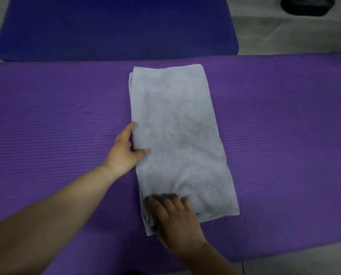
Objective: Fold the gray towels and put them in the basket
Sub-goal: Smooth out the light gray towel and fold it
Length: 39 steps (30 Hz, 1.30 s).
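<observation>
Bare forearms are seen at eight and five o'clock; the left hand (124, 153) and right hand (175, 221) are uncovered, the latter blurred.

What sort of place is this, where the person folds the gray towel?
Probably an indoor floor, perhaps in an exercise room. A ribbed purple foam mat and a dark blue foam mat lie on pale hard flooring; the folded gray cloth towel rests on the purple one.

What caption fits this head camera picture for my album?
The left hand pinches the side of a folded gray towel, right hand presses its near end, on a purple mat.
</observation>
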Each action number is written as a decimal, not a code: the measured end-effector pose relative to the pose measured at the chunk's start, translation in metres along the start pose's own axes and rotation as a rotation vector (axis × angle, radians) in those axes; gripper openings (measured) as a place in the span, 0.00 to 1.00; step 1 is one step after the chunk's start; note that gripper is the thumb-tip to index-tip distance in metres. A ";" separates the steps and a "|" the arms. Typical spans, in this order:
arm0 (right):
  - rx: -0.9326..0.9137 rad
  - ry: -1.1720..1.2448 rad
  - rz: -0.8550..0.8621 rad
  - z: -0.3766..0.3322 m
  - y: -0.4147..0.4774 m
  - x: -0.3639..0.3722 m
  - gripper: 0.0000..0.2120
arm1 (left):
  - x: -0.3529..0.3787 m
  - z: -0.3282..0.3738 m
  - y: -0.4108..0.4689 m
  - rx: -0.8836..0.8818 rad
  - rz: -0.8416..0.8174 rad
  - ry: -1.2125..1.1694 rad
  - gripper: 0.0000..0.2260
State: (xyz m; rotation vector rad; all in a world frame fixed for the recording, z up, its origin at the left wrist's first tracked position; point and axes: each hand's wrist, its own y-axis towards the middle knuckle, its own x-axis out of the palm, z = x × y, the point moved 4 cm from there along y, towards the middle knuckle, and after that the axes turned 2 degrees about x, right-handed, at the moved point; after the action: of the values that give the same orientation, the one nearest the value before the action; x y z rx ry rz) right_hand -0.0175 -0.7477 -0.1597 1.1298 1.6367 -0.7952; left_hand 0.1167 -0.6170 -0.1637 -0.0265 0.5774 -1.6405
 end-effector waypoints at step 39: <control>-0.295 -0.184 0.071 0.090 -0.011 -0.035 0.12 | 0.035 -0.028 -0.090 0.949 -0.333 0.947 0.15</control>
State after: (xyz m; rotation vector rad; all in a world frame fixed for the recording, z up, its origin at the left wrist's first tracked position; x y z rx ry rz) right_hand 0.0071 -0.8419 -0.1563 0.8746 1.4943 -0.5718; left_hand 0.0181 -0.6361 -0.1650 1.4713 0.4286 -2.0659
